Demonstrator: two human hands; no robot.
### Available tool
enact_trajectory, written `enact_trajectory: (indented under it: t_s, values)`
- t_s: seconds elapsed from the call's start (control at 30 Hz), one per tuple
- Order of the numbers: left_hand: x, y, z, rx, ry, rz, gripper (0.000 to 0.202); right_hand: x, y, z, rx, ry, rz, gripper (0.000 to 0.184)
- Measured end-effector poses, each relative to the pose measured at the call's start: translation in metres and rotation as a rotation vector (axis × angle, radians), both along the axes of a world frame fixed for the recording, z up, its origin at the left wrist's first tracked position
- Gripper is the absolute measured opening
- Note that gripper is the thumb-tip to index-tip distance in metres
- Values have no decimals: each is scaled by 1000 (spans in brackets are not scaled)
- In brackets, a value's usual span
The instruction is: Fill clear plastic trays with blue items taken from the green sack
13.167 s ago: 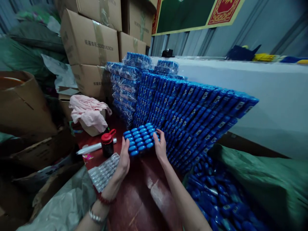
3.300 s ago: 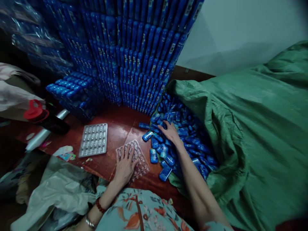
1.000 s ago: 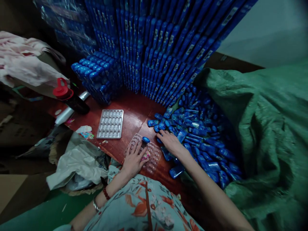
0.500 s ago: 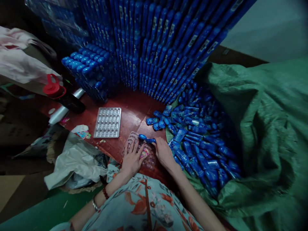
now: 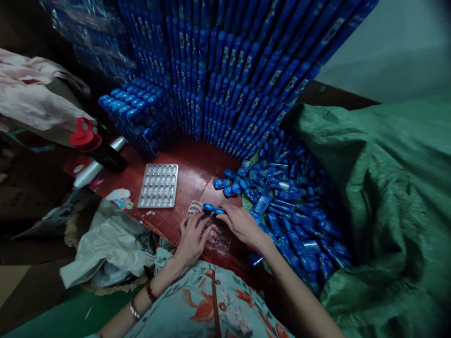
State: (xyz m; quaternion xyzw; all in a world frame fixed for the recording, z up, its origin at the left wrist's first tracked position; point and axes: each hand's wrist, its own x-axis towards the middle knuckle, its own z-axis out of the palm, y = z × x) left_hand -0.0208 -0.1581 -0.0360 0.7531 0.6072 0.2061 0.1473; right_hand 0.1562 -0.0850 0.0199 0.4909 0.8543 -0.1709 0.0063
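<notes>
My right hand (image 5: 241,225) pinches a small blue bottle (image 5: 220,211) between thumb and fingers, at the far edge of a clear plastic tray (image 5: 218,245). A second blue bottle (image 5: 208,207) sits in the tray just left of it. My left hand (image 5: 191,238) lies over the tray's left side, fingers bent and apart, holding nothing. Something pink and printed (image 5: 212,232) shows through the tray between my hands. An unused-looking moulded tray (image 5: 158,186) lies flat to the left on the red table (image 5: 192,180).
A heap of loose blue bottles (image 5: 292,211) spills from a green sack (image 5: 387,188) on the right. Tall stacks of packed blue bottles (image 5: 225,84) rise behind. To the left stand a red-lidded drink bottle (image 5: 102,152) and a crumpled white bag (image 5: 109,244).
The blue bottle in my right hand has turned and shifted slightly left, closer to the other one. My left fingers have drawn back and curled more. The view has tilted a little.
</notes>
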Motion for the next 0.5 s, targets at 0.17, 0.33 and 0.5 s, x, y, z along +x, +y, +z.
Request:
enact_trajectory:
  t_s: [0.17, 0.33, 0.5]
  values:
    - [-22, 74, 24, 106, -197, -34, 28, 23, 26, -5, 191, -111, -42, 32]
    - [-3, 168, 20, -35, 160, -541, 43, -1, 51, -26, 234, -184, 105, 38]
    - [10, 193, 10, 1, 287, -612, 42, 5, 58, -28, 217, -68, 53, 37]
